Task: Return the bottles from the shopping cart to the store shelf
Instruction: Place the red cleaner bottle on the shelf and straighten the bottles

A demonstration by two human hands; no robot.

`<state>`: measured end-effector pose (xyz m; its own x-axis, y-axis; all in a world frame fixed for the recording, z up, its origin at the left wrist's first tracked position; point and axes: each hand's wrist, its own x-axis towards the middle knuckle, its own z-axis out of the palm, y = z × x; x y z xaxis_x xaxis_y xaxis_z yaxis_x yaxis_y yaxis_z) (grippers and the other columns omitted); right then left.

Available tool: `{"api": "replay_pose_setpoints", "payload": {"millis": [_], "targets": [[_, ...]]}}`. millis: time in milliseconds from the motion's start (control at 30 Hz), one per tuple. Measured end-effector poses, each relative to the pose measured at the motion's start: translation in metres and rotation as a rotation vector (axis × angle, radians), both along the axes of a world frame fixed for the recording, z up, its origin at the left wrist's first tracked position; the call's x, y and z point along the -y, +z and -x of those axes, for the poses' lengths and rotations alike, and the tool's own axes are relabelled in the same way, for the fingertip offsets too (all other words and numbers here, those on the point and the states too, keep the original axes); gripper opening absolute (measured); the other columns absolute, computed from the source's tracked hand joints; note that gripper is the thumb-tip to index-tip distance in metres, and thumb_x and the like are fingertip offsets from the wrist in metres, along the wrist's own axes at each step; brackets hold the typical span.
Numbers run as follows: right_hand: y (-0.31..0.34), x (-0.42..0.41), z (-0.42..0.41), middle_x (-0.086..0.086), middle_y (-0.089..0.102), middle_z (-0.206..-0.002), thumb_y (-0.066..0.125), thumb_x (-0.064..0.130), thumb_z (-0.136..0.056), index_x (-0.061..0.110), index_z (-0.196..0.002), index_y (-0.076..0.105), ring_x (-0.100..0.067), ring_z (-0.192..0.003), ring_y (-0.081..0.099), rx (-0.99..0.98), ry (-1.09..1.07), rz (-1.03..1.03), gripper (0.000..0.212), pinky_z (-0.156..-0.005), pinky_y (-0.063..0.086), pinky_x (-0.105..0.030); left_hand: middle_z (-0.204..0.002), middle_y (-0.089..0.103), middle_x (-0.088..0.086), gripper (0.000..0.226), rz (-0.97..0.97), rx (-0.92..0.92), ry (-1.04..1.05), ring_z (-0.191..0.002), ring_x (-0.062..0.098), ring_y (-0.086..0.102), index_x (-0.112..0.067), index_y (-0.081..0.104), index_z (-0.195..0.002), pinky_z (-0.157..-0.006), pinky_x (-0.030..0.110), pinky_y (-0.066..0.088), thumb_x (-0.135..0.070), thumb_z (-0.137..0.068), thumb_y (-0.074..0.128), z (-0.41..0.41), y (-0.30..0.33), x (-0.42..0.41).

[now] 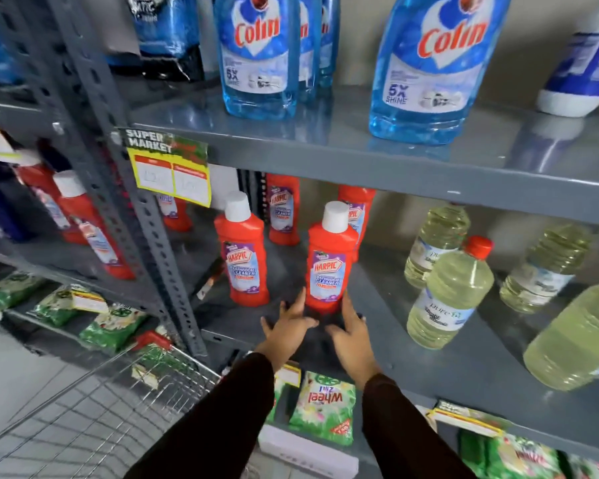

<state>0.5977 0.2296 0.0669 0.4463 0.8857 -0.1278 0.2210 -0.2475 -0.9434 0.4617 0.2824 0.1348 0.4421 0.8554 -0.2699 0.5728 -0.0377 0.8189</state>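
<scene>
On the middle shelf [377, 305] of a grey metal rack, a red Harpic bottle [329, 261] with a white cap stands upright near the front edge. Both hands reach to its base. The left hand [289, 323] lies at the bottle's seven o'clock with fingers spread wide, fingertips touching or just short of the lower left side; which of the two cannot be told. The right hand [350, 326] lies at the bottle's five o'clock, fingers loosely spread, its upper fingers against the lower right edge. Neither hand is wrapped around the bottle; both are open. Dark sleeves [405, 426] cover both forearms.

At the bottle's nine o'clock, just beside it but apart, stands a second Harpic bottle [244, 250], also upright. More red bottles [284, 209] stand behind, toward twelve o'clock. At three o'clock, well apart, clear bottles of pale yellow liquid [446, 292] sit on the same shelf.

On the shelf above, blue Colin bottles [426, 63] stand in a row. A yellow price tag [172, 174] hangs from that shelf's edge at the left. Below, at six o'clock, green detergent packets [322, 406] lie on the lowest shelf. The wire shopping cart [111, 402] sits at eight o'clock of the hands, beside the rack's upright post.
</scene>
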Motion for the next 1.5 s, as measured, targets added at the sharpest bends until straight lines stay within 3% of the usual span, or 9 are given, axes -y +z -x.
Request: {"api": "replay_pose_setpoints", "payload": {"millis": [400, 733, 900, 967, 1033, 1133, 1300, 1400, 1500], "targets": [[0.068, 0.048, 0.030, 0.001, 0.061, -0.131, 0.055, 0.008, -0.081, 0.030, -0.151, 0.034, -0.015, -0.122, 0.055, 0.082, -0.076, -0.045, 0.077, -0.105, 0.040, -0.027, -0.163, 0.001, -0.014, 0.061, 0.169, 0.046, -0.095, -0.151, 0.017, -0.004, -0.050, 0.012, -0.147, -0.113, 0.057, -0.009, -0.036, -0.097, 0.044, 0.002, 0.014, 0.003], [0.066, 0.052, 0.030, 0.002, 0.064, -0.126, 0.057, 0.000, -0.088, 0.026, -0.150, 0.036, -0.017, -0.116, 0.059, 0.032, -0.151, -0.085, 0.071, -0.104, 0.044, -0.031, -0.163, -0.006, -0.010, 0.052, 0.219, -0.195, -0.169, -0.151, 0.026, 0.002, -0.053, 0.008, -0.147, -0.113, 0.061, 0.003, -0.047, -0.101, 0.032, -0.008, 0.023, -0.001], [0.066, 0.051, 0.030, 0.012, 0.059, -0.129, 0.056, -0.003, -0.089, 0.022, -0.150, 0.038, -0.007, -0.114, 0.058, 0.033, -0.164, -0.103, 0.069, -0.103, 0.040, -0.025, -0.164, -0.003, -0.010, 0.057, 0.181, -0.142, -0.134, -0.151, 0.023, -0.003, -0.047, 0.009, -0.149, -0.114, 0.059, -0.003, -0.042, -0.100, 0.038, -0.005, 0.022, 0.002], [0.066, 0.056, 0.035, 0.006, 0.056, -0.139, 0.054, -0.002, -0.091, 0.017, -0.148, 0.041, -0.015, -0.128, 0.052, -0.053, -0.262, -0.091, 0.061, -0.106, 0.036, -0.026, -0.162, 0.017, -0.009, 0.051, 0.110, -0.012, -0.048, -0.151, 0.018, 0.008, -0.041, 0.033, -0.145, -0.118, 0.056, -0.004, -0.028, -0.097, 0.049, 0.004, 0.018, 0.009], [0.063, 0.068, 0.047, -0.003, 0.057, -0.141, 0.055, -0.002, -0.092, 0.011, -0.142, 0.050, -0.021, -0.133, 0.050, -0.110, -0.419, -0.089, 0.051, -0.105, 0.034, -0.026, -0.147, 0.047, -0.002, 0.039, 0.113, 0.407, 0.205, -0.136, 0.012, 0.042, -0.035, 0.062, -0.118, -0.119, 0.046, 0.020, -0.005, -0.092, 0.056, 0.019, 0.005, 0.025], [0.061, 0.076, 0.075, -0.010, 0.070, -0.122, 0.057, -0.007, -0.090, 0.009, -0.120, 0.068, -0.026, -0.118, 0.062, -0.136, -0.440, -0.135, 0.036, -0.098, 0.042, -0.029, -0.142, 0.054, 0.004, 0.047, 0.120, 0.814, 0.626, -0.125, 0.015, 0.053, -0.022, 0.057, -0.127, -0.107, 0.033, 0.041, 0.007, -0.090, 0.053, 0.050, 0.002, 0.032], [0.065, 0.022, 0.105, 0.008, 0.054, -0.138, 0.059, 0.002, -0.090, 0.020, -0.140, 0.052, -0.011, -0.132, 0.048, -0.053, 0.043, -0.028, 0.053, -0.113, 0.036, -0.030, -0.145, 0.033, -0.007, 0.074, 0.084, 0.817, 0.637, -0.130, 0.005, 0.033, -0.019, 0.018, -0.153, -0.091, 0.012, 0.034, 0.007, -0.091, 0.050, 0.090, 0.015, -0.018], [0.070, -0.022, 0.117, 0.013, 0.041, -0.150, 0.061, 0.016, -0.081, 0.028, -0.150, 0.035, -0.007, -0.138, 0.038, -0.010, 0.161, 0.001, 0.074, -0.120, 0.029, -0.037, -0.142, 0.041, -0.005, 0.073, 0.103, 0.731, 0.540, -0.117, 0.011, 0.045, -0.011, 0.030, -0.149, -0.064, -0.002, 0.042, 0.007, -0.084, 0.056, 0.096, 0.009, -0.045], [0.055, -0.048, 0.120, 0.008, 0.042, -0.153, 0.057, 0.026, -0.070, 0.041, -0.151, 0.026, -0.017, -0.142, 0.038, 0.046, 0.166, 0.016, 0.088, -0.119, 0.031, -0.045, -0.142, 0.051, 0.021, 0.063, 0.151, 0.698, 0.442, -0.111, 0.023, 0.054, -0.002, 0.040, -0.142, -0.069, 0.004, 0.050, 0.016, -0.082, 0.049, 0.095, -0.001, -0.055]]}}
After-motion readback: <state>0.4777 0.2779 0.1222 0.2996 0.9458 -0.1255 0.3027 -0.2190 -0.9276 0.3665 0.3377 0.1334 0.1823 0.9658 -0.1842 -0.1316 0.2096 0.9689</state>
